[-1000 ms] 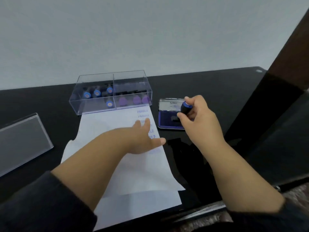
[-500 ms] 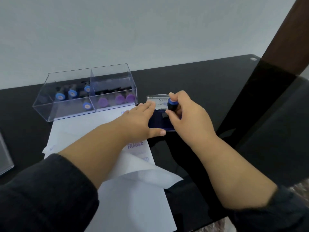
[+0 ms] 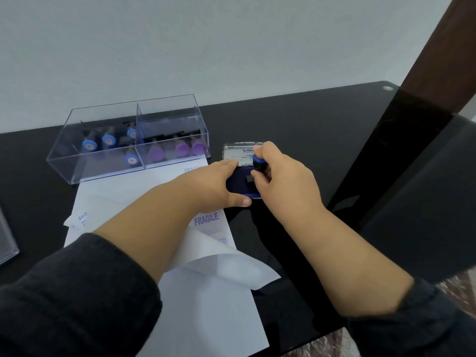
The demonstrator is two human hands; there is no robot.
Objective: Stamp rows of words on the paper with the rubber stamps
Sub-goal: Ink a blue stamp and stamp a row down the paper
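Note:
My right hand (image 3: 282, 176) grips a rubber stamp with a blue cap (image 3: 257, 162) and holds it down on the blue ink pad (image 3: 240, 185), whose lid stands open behind it. My left hand (image 3: 213, 185) lies against the pad's left edge with straight fingers and the thumb along its front. White paper (image 3: 206, 305) lies under my left arm, its top sheet curled up at the lower right. Blue FRAGILE prints (image 3: 206, 219) run down its right side.
A clear two-part plastic box (image 3: 128, 140) behind the paper holds several blue-capped stamps on the left and three purple-capped ones on the right. Its clear lid (image 3: 6, 243) lies at the far left. The black table ends close to me; a dark post rises at right.
My left hand left the paper and moved right to the ink pad's edge. The paper's corner curled up. My right hand kept the stamp on the pad. The view shifted.

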